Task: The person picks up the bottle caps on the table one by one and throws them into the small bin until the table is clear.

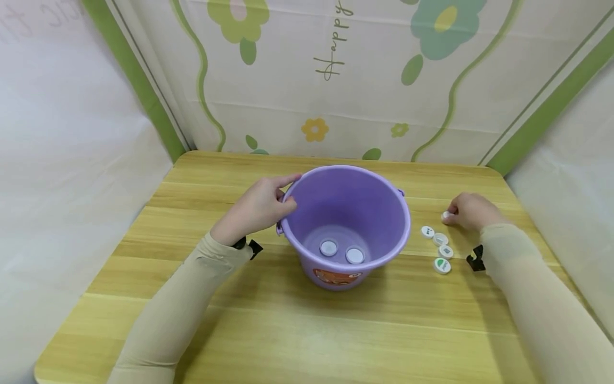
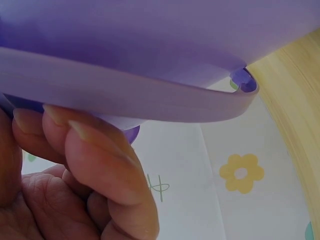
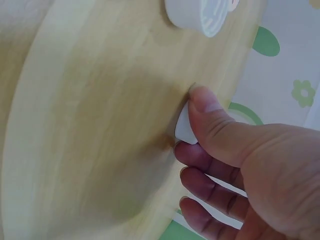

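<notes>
A purple bucket (image 1: 345, 208) stands on the wooden table with its mouth tilted toward the head camera. My left hand (image 1: 261, 205) grips its left rim, the thumb over the inner edge; in the left wrist view, curled fingers (image 2: 100, 160) lie under a pale purple band (image 2: 150, 102) along the bucket's side. Two white bottle caps, one on the left (image 1: 328, 248) and one on the right (image 1: 355, 256), lie on the bucket's floor. To the right, my right hand (image 1: 472, 210) pinches a white bottle cap (image 3: 185, 127) between thumb and index finger, close over the tabletop.
Several more white bottle caps (image 1: 445, 252) lie in a loose line between the bucket and my right hand, the nearest with a green print (image 1: 442, 265). A flower-patterned cloth (image 1: 364, 106) hangs behind the table (image 1: 288, 341), and white sheets flank both sides.
</notes>
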Available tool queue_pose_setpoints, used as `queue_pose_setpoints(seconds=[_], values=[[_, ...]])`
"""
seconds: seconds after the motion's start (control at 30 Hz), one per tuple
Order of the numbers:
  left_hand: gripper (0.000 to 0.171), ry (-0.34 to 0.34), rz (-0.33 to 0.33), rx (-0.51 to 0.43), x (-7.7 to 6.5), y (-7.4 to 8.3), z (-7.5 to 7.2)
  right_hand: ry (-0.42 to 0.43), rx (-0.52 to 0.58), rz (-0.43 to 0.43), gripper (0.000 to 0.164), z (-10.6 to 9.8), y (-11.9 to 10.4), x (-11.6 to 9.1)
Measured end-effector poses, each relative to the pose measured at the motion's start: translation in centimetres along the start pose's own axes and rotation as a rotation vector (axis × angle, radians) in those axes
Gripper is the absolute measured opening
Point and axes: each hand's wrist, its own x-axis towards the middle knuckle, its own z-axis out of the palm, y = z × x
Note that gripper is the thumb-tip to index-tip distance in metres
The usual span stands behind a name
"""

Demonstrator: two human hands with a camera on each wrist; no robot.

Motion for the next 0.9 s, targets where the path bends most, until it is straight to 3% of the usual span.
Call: queue_pose_setpoints(seconds=[0.27, 0.53, 0.9], values=[[0.061, -0.003, 0.004, -0.010, -0.1, 0.1, 0.0, 0.019, -0.010, -0.003, 0.037, 0.4, -0.6, -0.4], [0.063, -0.015, -0.014, -0.022, -0.1, 0.2, 0.0, 0.098, 0.019, -0.034, 0.044, 0.7, -0.7, -0.6], [0.063, -0.014, -0.016, -0.015, 0.0, 0.1, 0.0, 0.152, 0.072, -0.100, 0.038, -3.8, -4.3, -1.8]])
